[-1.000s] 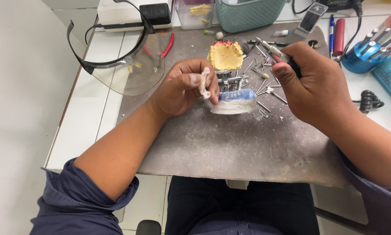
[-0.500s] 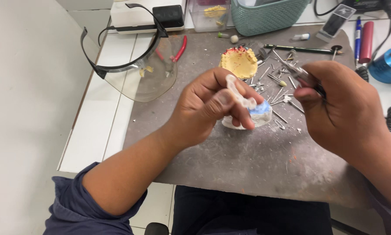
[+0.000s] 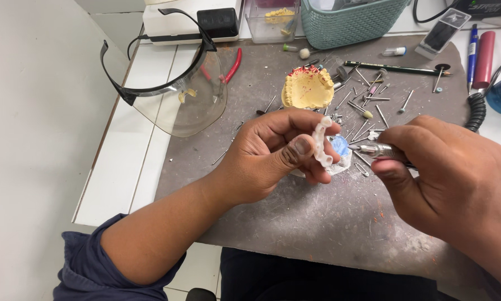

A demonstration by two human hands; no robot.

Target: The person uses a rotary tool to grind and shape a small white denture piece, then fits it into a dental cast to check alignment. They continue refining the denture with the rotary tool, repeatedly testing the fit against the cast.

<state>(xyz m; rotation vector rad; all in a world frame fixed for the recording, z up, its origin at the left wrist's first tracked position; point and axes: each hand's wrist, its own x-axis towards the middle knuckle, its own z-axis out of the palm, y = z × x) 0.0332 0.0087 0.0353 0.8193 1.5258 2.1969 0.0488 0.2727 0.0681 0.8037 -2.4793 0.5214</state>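
A curved white row of moulded teeth, a small dental bridge piece (image 3: 321, 143), is pinched between the thumb and fingers of the left hand (image 3: 273, 156), which is closed firmly on it above the grey, dust-marked work mat (image 3: 295, 223). The piece is held nearly upright, its long axis running from upper to lower in the head view, with a slight lean.

A slim silver metal handpiece (image 3: 376, 149) is gripped pen-fashion in the right hand (image 3: 446, 178), the fingers closed around its barrel. The barrel lies roughly level and is pointed leftward, so its axis meets the tooth row almost at a right angle. The tip is seen just beside the lower part of the row; whether contact is made cannot be told.

The row lies directly to the left of the right hand, and the left hand is the nearer, being the holder.

Behind the hands, a yellow plaster jaw cast (image 3: 307, 88) with red-marked edges is noted on the mat, well apart, among scattered metal burs (image 3: 373, 100). A clear face shield (image 3: 172, 83) rests to the left.
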